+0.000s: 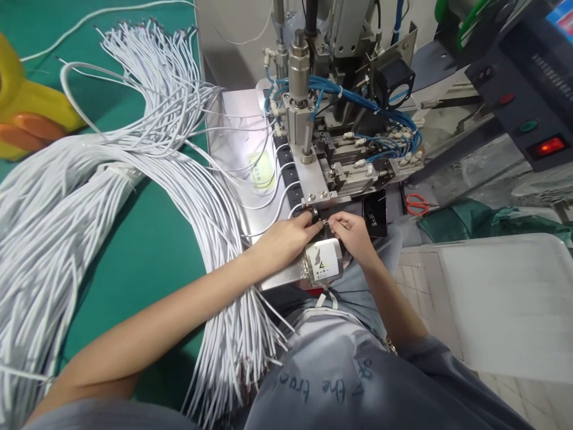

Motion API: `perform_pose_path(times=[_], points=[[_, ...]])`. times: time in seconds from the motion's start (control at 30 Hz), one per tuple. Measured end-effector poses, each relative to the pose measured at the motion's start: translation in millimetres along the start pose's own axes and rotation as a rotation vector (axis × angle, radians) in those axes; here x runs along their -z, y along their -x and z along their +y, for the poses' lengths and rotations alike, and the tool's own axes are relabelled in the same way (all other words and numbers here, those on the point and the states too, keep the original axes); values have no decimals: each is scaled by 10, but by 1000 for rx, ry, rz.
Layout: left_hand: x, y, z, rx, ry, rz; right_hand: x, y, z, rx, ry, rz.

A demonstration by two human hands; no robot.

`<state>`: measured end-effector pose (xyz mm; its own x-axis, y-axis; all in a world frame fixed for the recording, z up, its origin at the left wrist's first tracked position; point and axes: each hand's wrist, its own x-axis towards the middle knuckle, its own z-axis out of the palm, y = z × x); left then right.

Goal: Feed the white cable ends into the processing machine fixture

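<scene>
My left hand (286,236) is closed in a pinch on a white cable (281,210), holding its end at the small black fixture (319,216) at the front of the machine. My right hand (353,234) is closed in a pinch just right of it, gripping a small metal piece I cannot name. The two hands nearly touch. Several more white cables (264,179) sit in slots along the machine's left side. A metal block with a warning label (323,263) lies just below my hands.
A big bundle of white cables (111,197) spreads over the green table (147,251) to the left. The machine (340,107) carries blue air tubes and a cylinder. Red scissors (417,205) lie to the right, a white bin (505,298) stands lower right, and a yellow object (27,113) sits far left.
</scene>
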<state>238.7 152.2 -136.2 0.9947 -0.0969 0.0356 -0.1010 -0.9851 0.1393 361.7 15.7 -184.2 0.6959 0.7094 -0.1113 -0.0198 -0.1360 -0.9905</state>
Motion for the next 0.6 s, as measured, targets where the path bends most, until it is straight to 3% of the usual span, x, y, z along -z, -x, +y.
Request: perform_pose_path(times=[0.37,0.6], points=[[132,-39,85,-17,-171,-162,-6,-31,-59,-62,-28,-48],[102,-42,90,-71,-229,-118,-37,-30,-86,-128,-33,30]])
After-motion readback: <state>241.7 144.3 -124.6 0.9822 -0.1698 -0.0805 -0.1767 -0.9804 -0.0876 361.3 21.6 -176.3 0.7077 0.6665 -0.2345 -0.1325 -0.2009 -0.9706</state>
